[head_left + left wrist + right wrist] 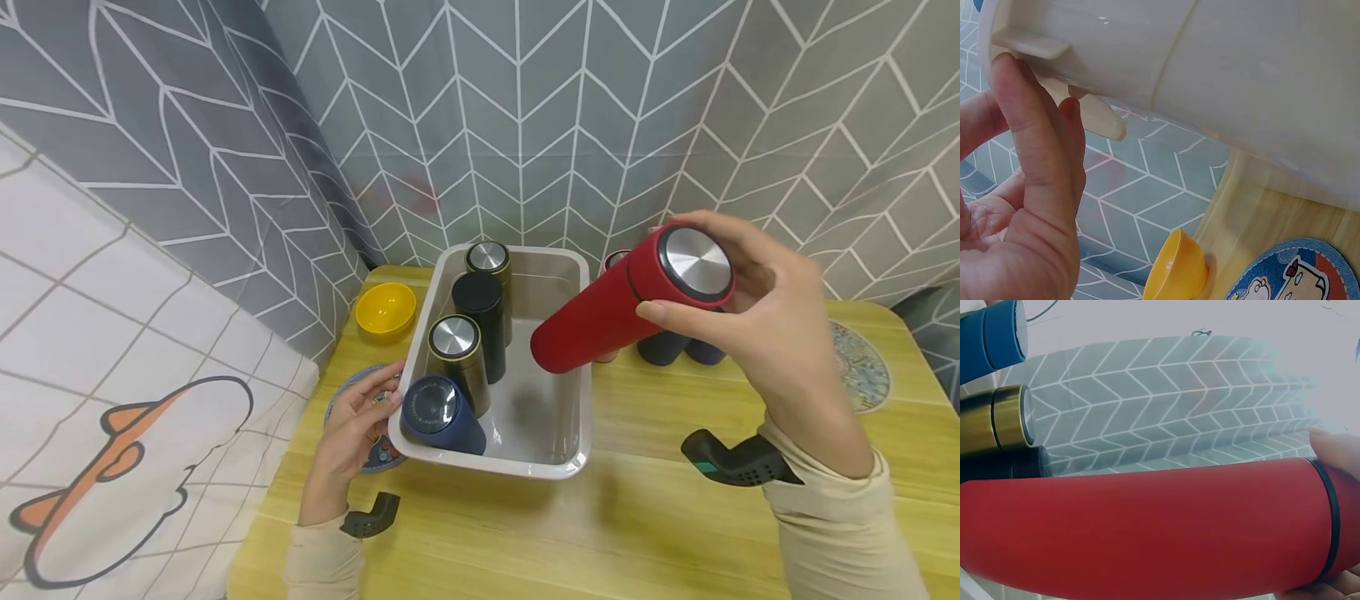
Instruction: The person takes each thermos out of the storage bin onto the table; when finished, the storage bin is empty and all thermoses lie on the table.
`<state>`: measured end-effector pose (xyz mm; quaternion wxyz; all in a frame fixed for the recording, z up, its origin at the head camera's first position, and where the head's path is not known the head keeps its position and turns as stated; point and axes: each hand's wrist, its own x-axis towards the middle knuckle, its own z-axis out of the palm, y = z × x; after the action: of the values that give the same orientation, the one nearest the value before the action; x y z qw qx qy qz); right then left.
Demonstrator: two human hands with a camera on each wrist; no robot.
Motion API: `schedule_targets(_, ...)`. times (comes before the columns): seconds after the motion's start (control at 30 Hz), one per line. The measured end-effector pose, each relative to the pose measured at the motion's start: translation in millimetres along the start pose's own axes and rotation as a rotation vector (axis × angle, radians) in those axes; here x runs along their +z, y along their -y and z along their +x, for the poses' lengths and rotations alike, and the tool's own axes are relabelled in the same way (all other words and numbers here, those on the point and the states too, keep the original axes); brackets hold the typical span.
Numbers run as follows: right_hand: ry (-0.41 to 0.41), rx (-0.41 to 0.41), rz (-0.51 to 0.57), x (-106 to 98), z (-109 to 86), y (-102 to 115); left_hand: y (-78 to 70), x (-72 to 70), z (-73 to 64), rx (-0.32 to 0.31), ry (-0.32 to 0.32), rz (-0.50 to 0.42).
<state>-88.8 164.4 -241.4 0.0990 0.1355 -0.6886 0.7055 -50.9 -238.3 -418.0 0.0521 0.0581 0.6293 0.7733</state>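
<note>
My right hand (776,308) grips a red thermos bottle (592,321) around its silver-topped cap end. The bottle slants, its base over the inside of a white plastic tub (551,472). At the tub's left rim, my left hand (360,425) holds the edge, fingertips (1010,69) against the underside beside a small ledge. Along the tub's left side stand a blue bottle (442,417), a gold bottle with a silver lid (467,367), a black bottle (480,312) and another gold bottle (491,258) at the back.
A yellow bowl (386,310) sits left of the tub, near a round blue patterned mat (382,457) partly under it. Right of the tub, a pink bottle (606,357) and dark bottles (663,347) are partly hidden. A patterned round mat (862,371) lies on the wooden table (660,533).
</note>
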Motion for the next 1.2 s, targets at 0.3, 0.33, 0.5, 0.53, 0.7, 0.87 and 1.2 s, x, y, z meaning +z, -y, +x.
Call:
schedule_targets(0.3,-0.056,-0.092,0.151,-22,-10.1,-2,1.1,0.2,0.2,0.009,0.003,-0.010)
schedule_targets(0.33,-0.073,-0.085,0.139,-26,-11.8,-3,1.1,0.2,0.4,0.009,0.002,-0.011)
schedule_targets(0.5,-0.166,-0.028,0.059,-46,-22.8,-13,1.0,0.0,0.6,0.010,0.005,-0.010)
schedule_targets(0.53,-0.183,-0.017,0.047,-50,-24.6,-16,1.2,0.0,0.6,0.009,0.005,-0.009)
schedule_targets(0.7,-0.238,0.080,-0.104,-68,-26.8,-32,2.4,0.0,0.5,0.019,0.017,-0.021)
schedule_targets(0.87,-0.347,0.204,-0.430,-76,-22.1,-53,3.2,-0.8,0.6,0.021,0.018,-0.025)
schedule_targets(1.2,-0.602,0.217,-0.499,-89,-22.5,-96,2.1,-1.0,0.8,0.026,0.016,-0.020)
